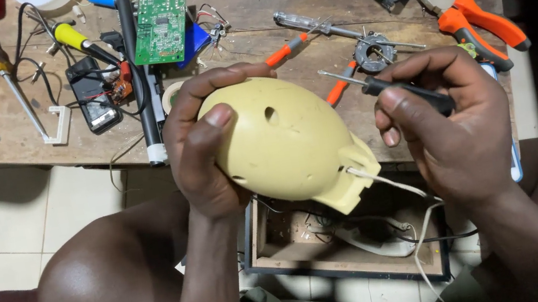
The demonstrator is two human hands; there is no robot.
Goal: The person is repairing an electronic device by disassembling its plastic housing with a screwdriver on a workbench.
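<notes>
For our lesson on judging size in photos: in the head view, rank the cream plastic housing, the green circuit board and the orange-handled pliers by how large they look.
1. cream plastic housing, though it is nearest the camera
2. and 3. orange-handled pliers and green circuit board: too alike to rank.

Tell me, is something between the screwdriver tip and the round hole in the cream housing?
Nothing visible. The screwdriver in the right hand has a bare tip, apart from the hole in the cream housing, gripped by the left hand.
</notes>
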